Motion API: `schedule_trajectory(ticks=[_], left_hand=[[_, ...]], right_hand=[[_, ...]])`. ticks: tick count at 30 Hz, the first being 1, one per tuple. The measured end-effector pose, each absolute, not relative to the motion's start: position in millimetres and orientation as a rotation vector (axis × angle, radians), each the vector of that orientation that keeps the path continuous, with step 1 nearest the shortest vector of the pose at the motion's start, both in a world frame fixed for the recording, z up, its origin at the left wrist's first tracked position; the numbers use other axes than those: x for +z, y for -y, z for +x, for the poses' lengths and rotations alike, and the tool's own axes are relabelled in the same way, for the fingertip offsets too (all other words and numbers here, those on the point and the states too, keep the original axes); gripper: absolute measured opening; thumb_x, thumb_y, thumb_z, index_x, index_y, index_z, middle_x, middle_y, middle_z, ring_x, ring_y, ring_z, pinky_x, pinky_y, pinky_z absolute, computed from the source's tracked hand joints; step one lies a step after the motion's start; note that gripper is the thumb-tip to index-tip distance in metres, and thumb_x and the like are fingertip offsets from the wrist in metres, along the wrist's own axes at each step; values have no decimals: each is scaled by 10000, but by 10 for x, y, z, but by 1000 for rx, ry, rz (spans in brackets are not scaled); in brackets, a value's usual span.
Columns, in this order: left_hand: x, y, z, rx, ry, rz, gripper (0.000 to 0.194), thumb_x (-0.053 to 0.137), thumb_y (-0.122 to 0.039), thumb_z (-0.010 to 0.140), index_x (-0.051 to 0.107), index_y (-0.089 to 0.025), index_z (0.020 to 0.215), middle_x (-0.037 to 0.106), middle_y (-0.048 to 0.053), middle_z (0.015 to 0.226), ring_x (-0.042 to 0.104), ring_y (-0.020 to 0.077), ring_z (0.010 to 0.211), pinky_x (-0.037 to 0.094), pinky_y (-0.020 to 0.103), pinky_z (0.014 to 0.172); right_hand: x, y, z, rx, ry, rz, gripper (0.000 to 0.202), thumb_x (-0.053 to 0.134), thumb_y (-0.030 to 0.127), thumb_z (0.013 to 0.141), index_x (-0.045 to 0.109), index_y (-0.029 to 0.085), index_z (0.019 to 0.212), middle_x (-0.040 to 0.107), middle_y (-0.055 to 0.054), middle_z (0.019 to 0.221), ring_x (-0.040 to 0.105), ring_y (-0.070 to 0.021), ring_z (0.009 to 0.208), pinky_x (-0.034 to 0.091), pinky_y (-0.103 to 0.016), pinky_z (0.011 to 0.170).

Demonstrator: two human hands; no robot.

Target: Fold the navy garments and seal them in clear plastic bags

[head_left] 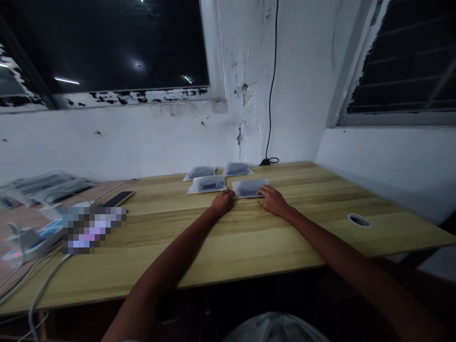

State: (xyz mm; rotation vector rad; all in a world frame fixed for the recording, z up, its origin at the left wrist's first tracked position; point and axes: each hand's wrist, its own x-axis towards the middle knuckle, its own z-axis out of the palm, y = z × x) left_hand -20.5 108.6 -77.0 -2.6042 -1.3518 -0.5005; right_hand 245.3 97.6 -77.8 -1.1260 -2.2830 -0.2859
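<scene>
A frosted, translucent packet (251, 188) with something dark inside lies flat on the wooden table. My left hand (223, 202) is closed at its near left corner, fingers curled. At the packet's right end, my right hand (273, 200) has its fingers bent over the edge and the thumb below. Three similar packets lie close by: one directly left (207, 184), one behind it (200, 173), and one at the back right (238, 168). What exactly is inside the packets cannot be made out.
On the left are a phone (118, 198), a white power strip (50, 237) with plugs and cables, and a pile of wrapped packets (50, 186). A black cable (271, 95) hangs down the wall to the table's back. A round cable hole (358, 220) is at right.
</scene>
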Motion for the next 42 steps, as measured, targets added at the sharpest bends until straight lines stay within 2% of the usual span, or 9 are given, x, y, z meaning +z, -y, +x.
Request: schedule_trajectory(ticks=[6,13,22,26,29,32,35,38,42], left_hand=[[-739,-1038,-184,-493,1388,-2566,277,509,-117,829,618,-166,1078,645,88,1058,606,203,1007,484,299,900],[-766,-1030,-186,-502,1487,-2503,343,551,-97,758,600,-176,1089,646,91,1112,593,215,1063,488,338,941],[-819,-1083,-203,-454,1415,-2495,227,520,-129,833,595,-150,1046,660,105,1049,584,224,1050,473,349,946],[-811,-1079,-194,-456,1404,-2506,280,558,-101,782,601,-139,1056,649,107,1049,574,228,1048,472,348,949],[-796,-1075,-186,-554,1421,-2408,333,583,-76,728,607,-139,1055,620,125,1133,532,259,1121,460,386,972],[-782,-1090,-207,-647,1462,-2321,410,585,-78,723,585,-125,1130,580,151,1234,497,287,1185,435,428,1011],[-772,-1115,-255,-664,1482,-2387,478,596,-112,754,549,-139,1229,581,142,1263,525,262,1177,445,403,1012],[-749,-1119,-276,-544,1395,-2524,377,555,-147,840,580,-188,1214,631,98,1206,588,205,1090,489,338,933],[-693,-1051,-184,-342,1209,-2587,163,529,-168,888,668,-169,974,690,93,945,637,190,926,505,300,835]], right_hand=[[-834,-929,2211,-252,2393,-1080,118,598,212,863,592,165,972,617,-73,958,547,-209,919,428,-315,849],[-849,-1007,2190,-217,2432,-1043,125,577,211,875,602,155,984,622,-92,972,553,-227,940,432,-336,844],[-915,-1031,2267,-126,2403,-1021,127,559,207,886,636,157,974,626,-97,985,565,-226,970,437,-340,881],[-897,-1001,2325,-68,2396,-1055,135,565,211,883,646,156,975,627,-86,984,576,-213,959,442,-318,870],[-898,-1000,2338,-65,2404,-1041,141,560,213,887,647,152,980,631,-85,989,578,-210,975,442,-315,878],[-909,-1005,2331,-103,2414,-1016,149,549,213,895,649,152,987,635,-92,995,578,-214,989,442,-327,893],[-907,-997,2320,-128,2412,-1012,145,547,214,898,652,155,978,639,-92,982,584,-214,967,452,-335,888],[-888,-969,2296,-158,2393,-1014,146,567,189,879,647,160,998,641,-87,985,587,-215,956,461,-338,890],[-864,-928,2235,-234,2347,-1003,194,585,146,849,636,163,1036,630,-93,1008,571,-230,987,468,-353,909]])
